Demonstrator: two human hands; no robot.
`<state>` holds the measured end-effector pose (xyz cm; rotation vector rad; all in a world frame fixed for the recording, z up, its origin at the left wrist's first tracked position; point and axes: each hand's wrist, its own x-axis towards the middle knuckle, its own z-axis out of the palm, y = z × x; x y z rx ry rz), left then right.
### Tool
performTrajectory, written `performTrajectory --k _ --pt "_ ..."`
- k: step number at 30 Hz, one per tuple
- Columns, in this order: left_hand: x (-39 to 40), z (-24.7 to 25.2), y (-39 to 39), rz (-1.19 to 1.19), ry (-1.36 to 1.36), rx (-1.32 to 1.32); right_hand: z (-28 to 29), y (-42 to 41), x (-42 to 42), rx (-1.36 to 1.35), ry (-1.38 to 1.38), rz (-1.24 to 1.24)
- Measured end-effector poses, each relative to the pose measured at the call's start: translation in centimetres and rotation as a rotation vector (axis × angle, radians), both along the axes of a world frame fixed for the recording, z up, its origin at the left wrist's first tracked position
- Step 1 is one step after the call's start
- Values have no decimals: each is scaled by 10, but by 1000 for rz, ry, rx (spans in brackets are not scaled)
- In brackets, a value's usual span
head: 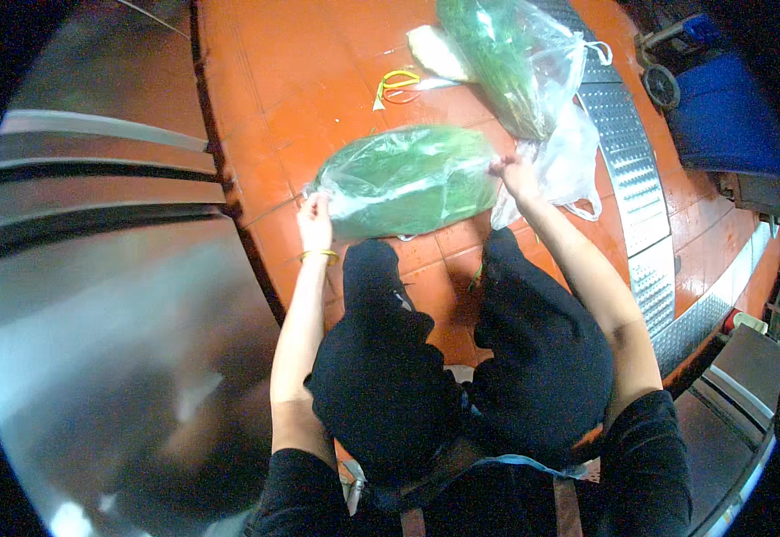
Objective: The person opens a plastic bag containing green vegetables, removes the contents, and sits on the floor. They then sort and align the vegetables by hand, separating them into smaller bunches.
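A clear plastic bag of green leafy vegetables (406,184) lies lengthwise across the floor tiles just beyond my feet. At its left end, the fingers of my left hand (314,218) pinch the plastic. My right hand (518,178) grips the opposite end, its fingertips against the bag's edge. Farther off, a second clear bag of long greens (497,67) rests at a slant. Beside my right hand lies a crumpled white plastic bag (567,161). A pair of scissors with yellow handles (402,79) sits left of the second bag, its blades partly hidden.
A pale cut piece (438,54), its kind unclear, touches the second bag. Stainless steel fronts (94,302) stand along my left. On the right, a perforated metal drain cover (625,161) crosses the orange tiled floor (282,87); beyond are a blue bin (725,121) and a wheel (660,87).
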<state>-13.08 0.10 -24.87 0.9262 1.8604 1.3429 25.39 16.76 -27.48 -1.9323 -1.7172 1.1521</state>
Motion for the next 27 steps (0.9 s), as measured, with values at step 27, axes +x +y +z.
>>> performTrajectory --k 27 --pt "171 430 -15 -322 900 899 395 -14 -13 545 937 5"
